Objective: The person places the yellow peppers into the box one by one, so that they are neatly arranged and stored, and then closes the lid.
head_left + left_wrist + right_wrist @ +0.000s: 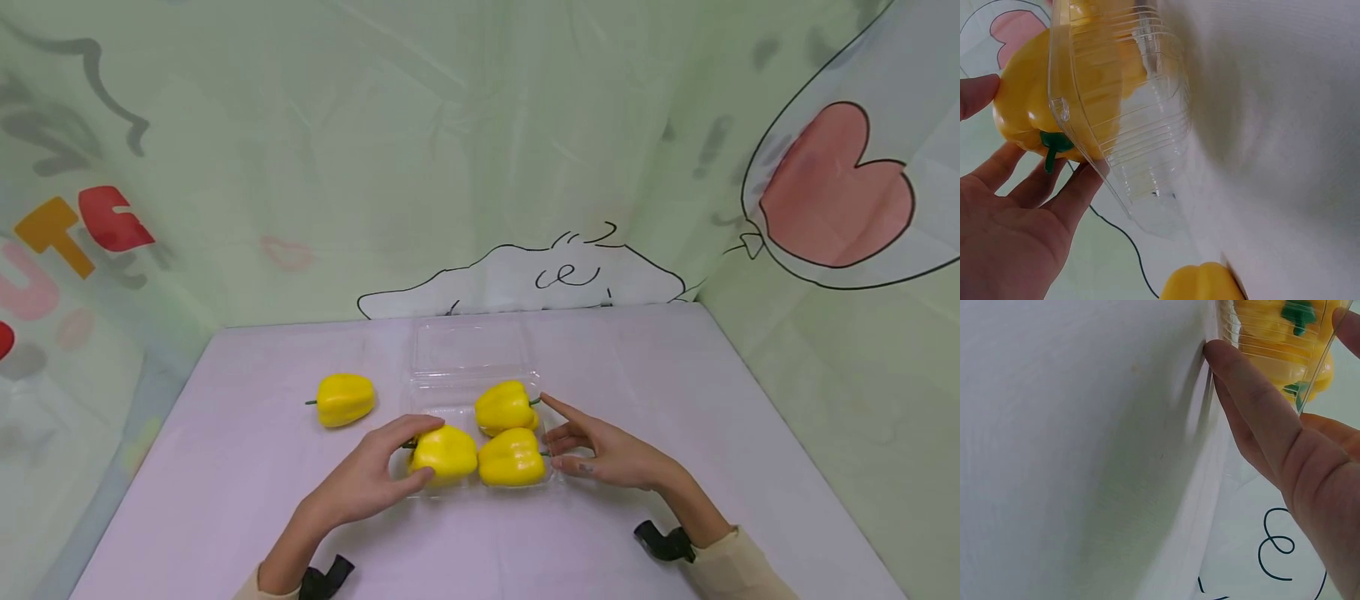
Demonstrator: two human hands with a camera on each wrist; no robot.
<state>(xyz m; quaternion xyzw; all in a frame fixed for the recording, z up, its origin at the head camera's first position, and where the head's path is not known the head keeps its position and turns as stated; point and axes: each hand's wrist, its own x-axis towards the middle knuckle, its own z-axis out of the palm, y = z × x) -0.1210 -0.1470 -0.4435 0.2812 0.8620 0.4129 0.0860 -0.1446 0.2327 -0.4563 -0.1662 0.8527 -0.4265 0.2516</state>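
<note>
My left hand (375, 471) grips a yellow bell pepper (446, 454) at the left part of a clear plastic clamshell box (471, 375). In the left wrist view this pepper (1022, 106) stands partly above the box rim, its green stem toward the palm; thumb and fingers are on either side. Two more yellow peppers, one at the back (504, 407) and one in front (512, 458), lie in the box's right half, stems to the right. My right hand (611, 450) rests at the box's right side, index finger extended near the back pepper's stem, fingertips against the clear wall.
Another yellow bell pepper (345, 400) lies on the table left of the box, stem to the left. The box's lid (471, 346) lies folded back behind it on the pale table (637, 375). Printed cloth walls (450, 167) enclose the table's back and sides.
</note>
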